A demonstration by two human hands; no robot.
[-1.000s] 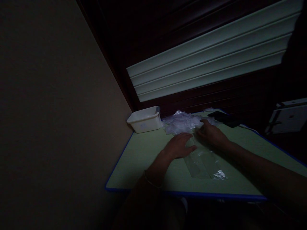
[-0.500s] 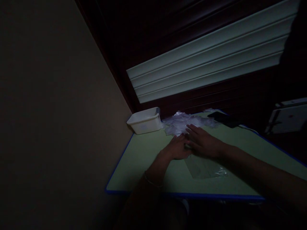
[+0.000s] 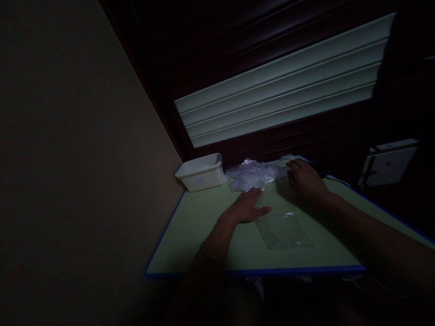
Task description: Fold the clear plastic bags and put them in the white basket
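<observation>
My left hand (image 3: 245, 207) lies flat on the pale green table (image 3: 200, 231), fingers stretched and thumb out to the right. Its thumb rests at the upper left edge of a clear plastic bag (image 3: 283, 231), which is spread flat. My right hand (image 3: 306, 179) is farther back and to the right, near the right end of a heap of clear plastic bags (image 3: 253, 174). Its fingers are bent inward; anything between them is too dim to make out.
A white plastic bin (image 3: 200, 174) stands at the table's back left corner, beside the wall (image 3: 84, 181). A dark object lies behind my right hand, partly hidden. A white tablet-like box (image 3: 390, 165) is beyond the table at right. Blue edging (image 3: 295, 270) borders the tabletop.
My right hand has left its place beside my left hand and moved right and back, with its fingers now bent. The left hand stays flat. More of the flat bag shows.
</observation>
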